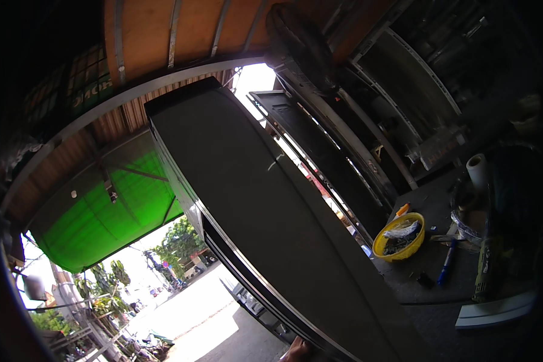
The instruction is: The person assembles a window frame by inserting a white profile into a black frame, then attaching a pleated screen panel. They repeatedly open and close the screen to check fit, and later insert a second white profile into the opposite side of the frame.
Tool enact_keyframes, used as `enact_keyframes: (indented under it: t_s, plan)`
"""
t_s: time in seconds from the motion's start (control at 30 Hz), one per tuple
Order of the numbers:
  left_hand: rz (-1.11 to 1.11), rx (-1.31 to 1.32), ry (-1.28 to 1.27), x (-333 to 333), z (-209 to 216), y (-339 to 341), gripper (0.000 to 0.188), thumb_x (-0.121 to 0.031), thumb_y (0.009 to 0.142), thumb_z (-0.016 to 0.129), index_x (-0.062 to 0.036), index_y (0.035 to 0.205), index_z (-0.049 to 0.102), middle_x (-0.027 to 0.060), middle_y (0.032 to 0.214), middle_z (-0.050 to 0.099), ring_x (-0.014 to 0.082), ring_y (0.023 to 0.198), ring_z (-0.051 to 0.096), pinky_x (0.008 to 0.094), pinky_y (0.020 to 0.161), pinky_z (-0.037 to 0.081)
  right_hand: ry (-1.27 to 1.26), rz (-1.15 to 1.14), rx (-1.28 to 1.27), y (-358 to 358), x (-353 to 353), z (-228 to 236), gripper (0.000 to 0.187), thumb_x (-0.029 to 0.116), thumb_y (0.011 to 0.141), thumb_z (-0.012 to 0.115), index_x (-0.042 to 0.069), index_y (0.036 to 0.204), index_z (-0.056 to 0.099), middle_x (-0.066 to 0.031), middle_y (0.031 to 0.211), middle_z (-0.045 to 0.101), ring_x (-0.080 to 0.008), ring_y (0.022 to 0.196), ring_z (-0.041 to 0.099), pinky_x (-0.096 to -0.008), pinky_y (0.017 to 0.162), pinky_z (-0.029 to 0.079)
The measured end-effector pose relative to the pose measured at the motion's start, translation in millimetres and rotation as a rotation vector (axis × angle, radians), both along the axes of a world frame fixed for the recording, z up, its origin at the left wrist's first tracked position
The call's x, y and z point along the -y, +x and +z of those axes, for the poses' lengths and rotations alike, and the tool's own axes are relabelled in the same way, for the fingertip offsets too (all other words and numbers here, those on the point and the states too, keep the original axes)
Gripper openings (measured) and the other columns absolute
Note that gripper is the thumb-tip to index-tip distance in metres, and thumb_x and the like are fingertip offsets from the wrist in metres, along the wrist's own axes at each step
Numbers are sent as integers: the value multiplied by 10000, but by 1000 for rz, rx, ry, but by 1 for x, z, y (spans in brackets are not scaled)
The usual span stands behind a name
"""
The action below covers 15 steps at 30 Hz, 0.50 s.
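A tall, dark refrigerator-like cabinet [253, 199] fills the middle of the head view and looks tilted there. Its broad side is plain, with a small pale mark near the upper right edge. Along its left edge runs a bright metallic strip, with a dark gap beside it lower down. At the bottom of the picture, a small part of my left hand [295, 350] shows against this lower left edge. Most of its fingers are cut off or in shadow, so their grip is unclear. My right hand is out of the picture.
On the right, a dark worktop [428, 283] bears a yellow basket [399, 237] of small items, a blue pen [446, 263] and a white roll [476, 171]. Behind the cabinet stands a dark panel [320, 145]. A green awning [120, 208] hangs over the sunlit street at left.
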<state>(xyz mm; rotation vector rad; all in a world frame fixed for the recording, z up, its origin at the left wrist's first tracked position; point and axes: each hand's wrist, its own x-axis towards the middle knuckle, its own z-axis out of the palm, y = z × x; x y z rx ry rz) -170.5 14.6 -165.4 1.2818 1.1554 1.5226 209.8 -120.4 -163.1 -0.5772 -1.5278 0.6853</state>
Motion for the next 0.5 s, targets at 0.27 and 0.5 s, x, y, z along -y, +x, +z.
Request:
enact_keyframes:
  t_s: [0.27, 0.5]
  plan:
    - [-50, 186, -103, 3, 4, 4, 515, -333, 920, 768, -132, 1347, 562, -18, 923, 635, 96, 709, 564, 269, 596, 481, -129, 77, -144, -18, 2, 0, 451, 102, 985, 684, 95, 1435, 659, -172, 1472, 641, -342, 1295, 663, -487, 1106, 504]
    - [73, -361, -5, 19, 106, 110, 475, -424, 1048, 654, -38, 1318, 588, 3, 979, 596, 110, 836, 542, 318, 714, 452, -30, -41, -48, 29, -2, 57, 286, 32, 975, 674, 35, 1258, 706, -220, 1220, 726, -394, 1088, 728, -452, 900, 590]
